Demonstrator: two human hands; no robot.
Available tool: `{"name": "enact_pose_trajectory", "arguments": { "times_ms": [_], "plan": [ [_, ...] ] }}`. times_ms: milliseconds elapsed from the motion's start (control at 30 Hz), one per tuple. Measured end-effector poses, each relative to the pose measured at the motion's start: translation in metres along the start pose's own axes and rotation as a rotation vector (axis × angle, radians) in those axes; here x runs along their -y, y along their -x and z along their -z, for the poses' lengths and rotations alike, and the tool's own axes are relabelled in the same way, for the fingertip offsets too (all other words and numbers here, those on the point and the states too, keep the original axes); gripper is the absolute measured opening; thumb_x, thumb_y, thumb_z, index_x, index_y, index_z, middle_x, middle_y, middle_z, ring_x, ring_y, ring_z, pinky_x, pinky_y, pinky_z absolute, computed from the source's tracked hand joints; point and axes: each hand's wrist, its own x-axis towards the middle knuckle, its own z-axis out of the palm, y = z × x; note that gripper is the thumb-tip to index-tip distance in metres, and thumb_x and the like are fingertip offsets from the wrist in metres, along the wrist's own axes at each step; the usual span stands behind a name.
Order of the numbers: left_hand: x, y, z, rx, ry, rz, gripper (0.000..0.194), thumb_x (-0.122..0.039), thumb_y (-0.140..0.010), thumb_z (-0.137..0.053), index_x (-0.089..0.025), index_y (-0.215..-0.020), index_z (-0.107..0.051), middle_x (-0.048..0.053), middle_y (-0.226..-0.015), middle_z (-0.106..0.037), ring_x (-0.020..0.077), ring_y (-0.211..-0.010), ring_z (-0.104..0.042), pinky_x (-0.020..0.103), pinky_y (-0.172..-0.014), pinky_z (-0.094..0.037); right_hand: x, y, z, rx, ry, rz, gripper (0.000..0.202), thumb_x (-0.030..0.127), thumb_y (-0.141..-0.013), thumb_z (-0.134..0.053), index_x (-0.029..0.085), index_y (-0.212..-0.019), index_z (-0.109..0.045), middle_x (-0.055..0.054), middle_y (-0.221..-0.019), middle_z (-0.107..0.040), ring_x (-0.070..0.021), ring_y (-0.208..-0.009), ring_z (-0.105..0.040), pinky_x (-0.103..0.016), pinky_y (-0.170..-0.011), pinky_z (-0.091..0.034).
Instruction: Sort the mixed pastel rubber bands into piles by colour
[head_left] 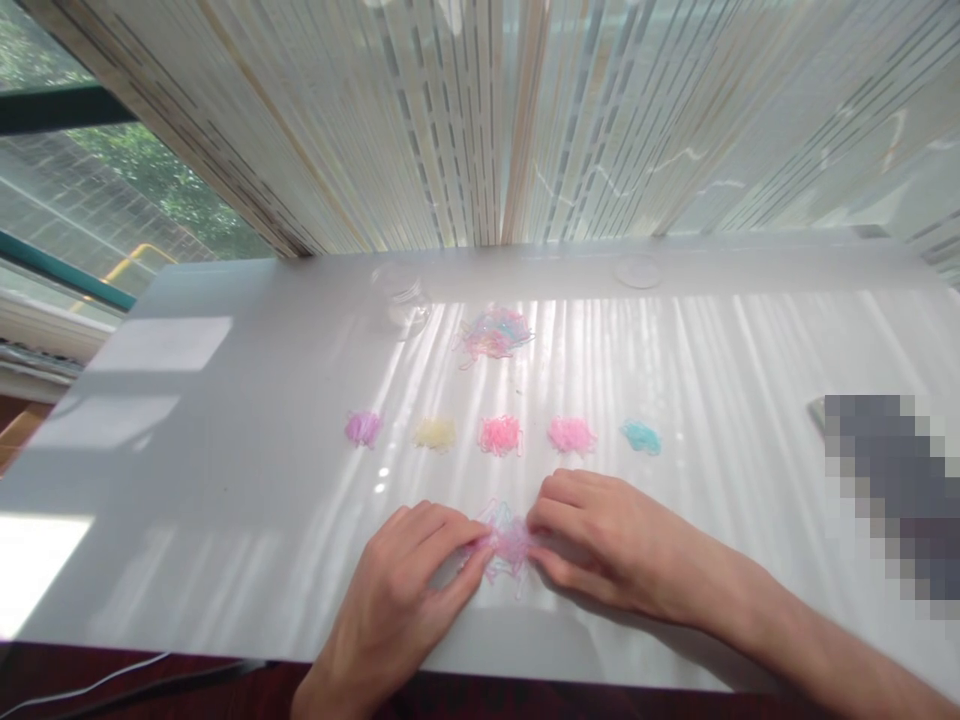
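Observation:
Before me on the white table (285, 560) lies a small mixed heap of thin pastel loops that look like rubber bands (508, 545), mostly lilac and pink with some pale blue. My left hand (416, 570) reaches its left side, thumb and forefinger pinched together at the bands. From the right, my right hand (592, 530) has its thumb and bent fingers at the opposite edge, closed on bands there. Just beyond my hands runs a row of sorted piles: purple (364, 429), yellow (435, 433), coral pink (500, 435), light pink (571, 435) and teal (641, 436).
Farther back sits a larger mixed pile of bands (495, 333), with a clear jar (403, 300) to its left. A clear round lid (637, 271) lies near the back edge. A pixelated dark object (892, 490) is at right. Striped curtains (465, 120) hang behind the table.

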Motion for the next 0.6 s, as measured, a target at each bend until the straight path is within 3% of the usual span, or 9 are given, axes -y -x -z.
{"name": "enact_pose_trajectory", "arguments": {
  "times_ms": [233,433,600],
  "plan": [
    [0.002,0.001,0.004,-0.013,0.015,0.014,0.008,-0.019,-0.101,-0.065,-0.024,-0.106,-0.069,-0.001,-0.091,-0.075,0.016,-0.08,-0.069,0.03,-0.075,-0.051,-0.001,0.0,0.002,-0.044,0.011,0.024,0.014,0.015,-0.098,-0.058,0.016,-0.09,-0.069,-0.003,-0.081,-0.062,-0.0164,-0.072,-0.053,-0.029,-0.065,-0.041],
    [0.002,0.002,0.007,-0.037,0.013,0.021,0.008,-0.019,-0.101,-0.065,-0.024,-0.106,-0.069,-0.002,-0.086,-0.074,0.0127,-0.064,-0.06,0.028,-0.068,-0.05,-0.002,0.002,0.009,-0.076,0.019,0.01,0.012,0.014,-0.097,-0.058,0.016,-0.093,-0.069,-0.004,-0.083,-0.063,-0.0169,-0.074,-0.057,-0.029,-0.067,-0.044],
    [0.008,0.005,0.007,-0.052,0.012,0.014,0.01,-0.02,-0.102,-0.065,-0.025,-0.108,-0.07,-0.003,-0.086,-0.076,0.0127,-0.064,-0.062,0.028,-0.067,-0.05,-0.003,0.003,0.01,-0.102,0.028,0.006,0.012,0.016,-0.098,-0.056,0.018,-0.094,-0.068,-0.003,-0.083,-0.063,-0.0172,-0.074,-0.057,-0.029,-0.067,-0.045]
  ]
}}
